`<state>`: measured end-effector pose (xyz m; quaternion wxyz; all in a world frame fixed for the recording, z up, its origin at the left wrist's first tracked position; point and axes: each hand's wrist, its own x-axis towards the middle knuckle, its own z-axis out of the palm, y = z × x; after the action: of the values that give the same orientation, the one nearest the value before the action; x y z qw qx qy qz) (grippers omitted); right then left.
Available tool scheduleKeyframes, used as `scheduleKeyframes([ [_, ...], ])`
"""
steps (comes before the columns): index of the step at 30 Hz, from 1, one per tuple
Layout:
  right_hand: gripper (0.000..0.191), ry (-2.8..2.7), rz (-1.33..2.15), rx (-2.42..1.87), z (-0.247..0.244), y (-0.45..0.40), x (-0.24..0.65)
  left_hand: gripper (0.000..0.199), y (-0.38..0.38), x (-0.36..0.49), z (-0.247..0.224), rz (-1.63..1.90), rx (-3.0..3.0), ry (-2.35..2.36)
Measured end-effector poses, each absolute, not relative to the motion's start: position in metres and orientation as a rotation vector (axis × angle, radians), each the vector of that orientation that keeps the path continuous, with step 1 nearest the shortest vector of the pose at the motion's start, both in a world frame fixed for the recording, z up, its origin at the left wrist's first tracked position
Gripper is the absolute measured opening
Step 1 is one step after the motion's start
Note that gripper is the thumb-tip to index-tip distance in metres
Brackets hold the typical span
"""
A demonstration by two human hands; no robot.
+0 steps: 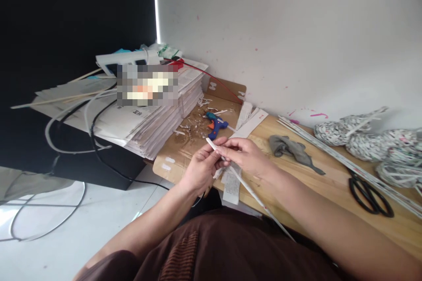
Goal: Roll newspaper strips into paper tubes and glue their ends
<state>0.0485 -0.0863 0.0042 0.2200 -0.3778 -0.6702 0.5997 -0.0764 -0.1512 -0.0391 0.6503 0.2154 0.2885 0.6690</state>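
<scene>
Both of my hands meet above the table's front edge, closed on a thin white rolled-paper stick (248,189). My left hand (205,163) pinches it close to its upper end, thumb on top. Against it, my right hand (245,153) grips the same stick between thumb and fingers. The short end pokes out beyond my fingertips, and the long part slants down to the right toward my lap. Just past my hands, a blue glue gun (217,126) lies on a cardboard sheet (194,145). Printed paper strips (231,186) hang at the table edge beneath my hands.
On the left stands a tall stack of newspapers (165,123) with cables over it. Paper scraps (191,125) litter the cardboard. Along the right of the wooden table (263,149) are a grey cloth (290,149), long paper sticks (329,149), black scissors (369,193) and woven paper pieces (365,145).
</scene>
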Motion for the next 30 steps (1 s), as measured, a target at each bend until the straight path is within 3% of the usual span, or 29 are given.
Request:
scheduleKeyframes([
  [5, 0.026, -1.547, 1.898, -1.088, 0.001, -0.085, 0.03, 0.046, -0.154, -0.078, -0.039, 1.523, 0.569, 0.666],
  [12, 0.018, -1.509, 1.927, -1.166, -0.002, -0.084, 0.023, 0.05, -0.156, -0.081, -0.042, 1.519, 0.558, 0.681],
  [22, 0.017, -1.999, 1.211, -1.303, 0.005, -0.087, 0.022, 0.04, -0.154, -0.082, -0.048, 1.597, 0.419, 0.78],
  [30, 0.02, -1.735, 1.535, -1.226, -0.012, -0.074, 0.016, 0.03, -0.155, -0.086, -0.05, 1.656, 0.33, 0.787],
])
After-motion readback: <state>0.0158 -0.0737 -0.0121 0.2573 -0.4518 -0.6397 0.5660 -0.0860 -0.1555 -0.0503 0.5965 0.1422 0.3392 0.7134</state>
